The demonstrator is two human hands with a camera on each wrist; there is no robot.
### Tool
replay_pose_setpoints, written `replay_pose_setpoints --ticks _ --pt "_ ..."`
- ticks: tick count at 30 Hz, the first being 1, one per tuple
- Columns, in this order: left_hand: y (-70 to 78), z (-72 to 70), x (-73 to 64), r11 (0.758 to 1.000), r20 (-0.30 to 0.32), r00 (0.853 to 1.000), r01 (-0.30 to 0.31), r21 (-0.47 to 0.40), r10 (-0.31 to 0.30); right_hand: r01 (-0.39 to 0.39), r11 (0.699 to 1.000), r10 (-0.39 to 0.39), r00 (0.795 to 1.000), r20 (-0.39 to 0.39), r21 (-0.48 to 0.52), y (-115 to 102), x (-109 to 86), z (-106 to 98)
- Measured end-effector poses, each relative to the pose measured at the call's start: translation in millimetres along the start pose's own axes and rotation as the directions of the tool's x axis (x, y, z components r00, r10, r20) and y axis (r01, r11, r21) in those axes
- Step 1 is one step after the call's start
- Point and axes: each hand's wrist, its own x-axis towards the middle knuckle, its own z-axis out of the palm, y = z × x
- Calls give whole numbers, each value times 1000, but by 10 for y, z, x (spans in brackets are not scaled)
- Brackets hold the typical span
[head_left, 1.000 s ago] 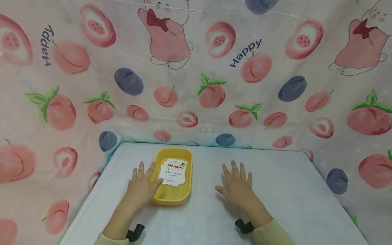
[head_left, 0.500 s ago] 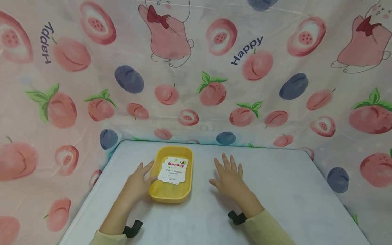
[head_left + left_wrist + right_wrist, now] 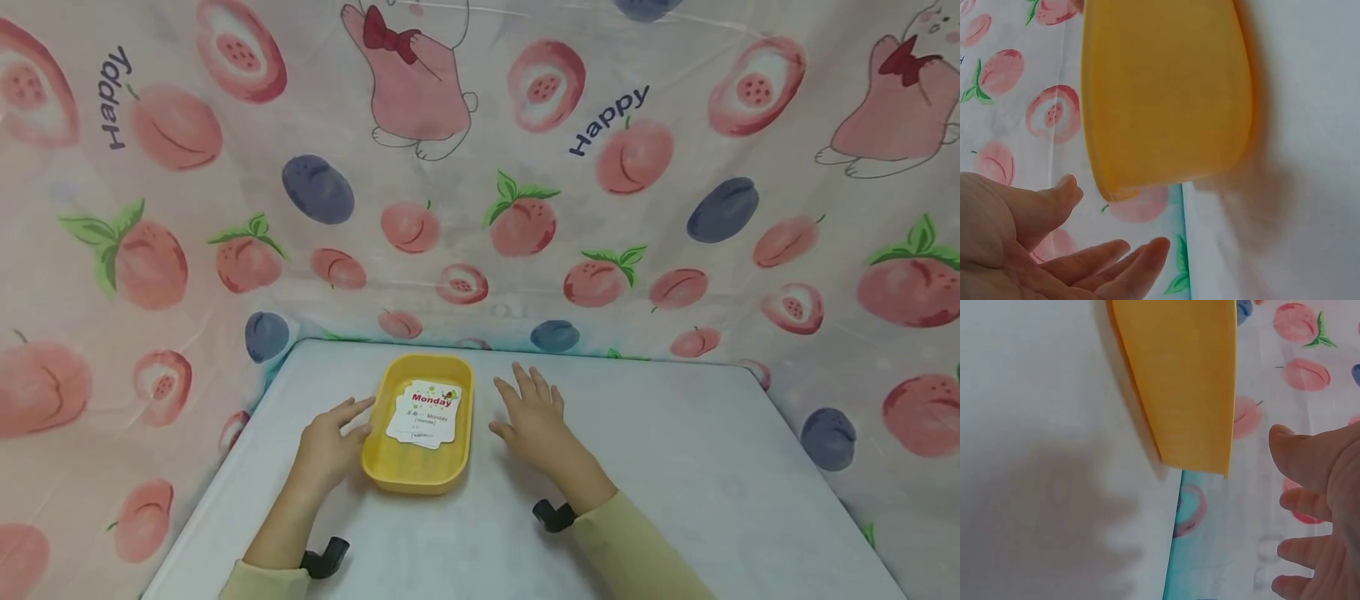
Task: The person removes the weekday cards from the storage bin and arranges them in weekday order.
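Behind the white table (image 3: 675,467) hung a pale cloth (image 3: 465,183), printed with peaches, dark blue fruits, rabbits and the word "Happy". At the left was the left hand (image 3: 326,446), in a beige sleeve (image 3: 266,581); its fingers were relaxed, a little bent, and held nothing. They were just beside the yellow tray (image 3: 420,471), and the left wrist view showed a gap between. Next, the tray lay on the table, left of its middle. Inside was a small, uneven stack of white cards (image 3: 423,417), the top one reading "Monday". To the right, the right hand (image 3: 536,425) was above the table, near the tray but apart from it, with loosely spread fingers, also holding nothing.
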Motion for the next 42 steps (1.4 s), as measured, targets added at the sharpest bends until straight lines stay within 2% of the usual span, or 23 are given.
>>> replay_pose_setpoints --ticks 5,13,22,33,42 --pt "-30 17 1 999 -6 1000 12 -32 -12 22 1000 -22 1000 -6 -21 -138 101 7" --pt "-60 20 19 996 9 998 62 -68 -61 67 998 -67 998 -2 1 -320 225 13" --pt "-91 10 21 991 29 998 55 -120 -52 97 995 -98 995 14 29 -470 374 50" --pt "-99 28 35 987 32 997 73 -140 -69 91 995 -93 993 76 29 -681 528 79" --pt "-116 69 65 981 30 995 96 -170 -92 120 992 -113 984 142 -46 -760 661 193"
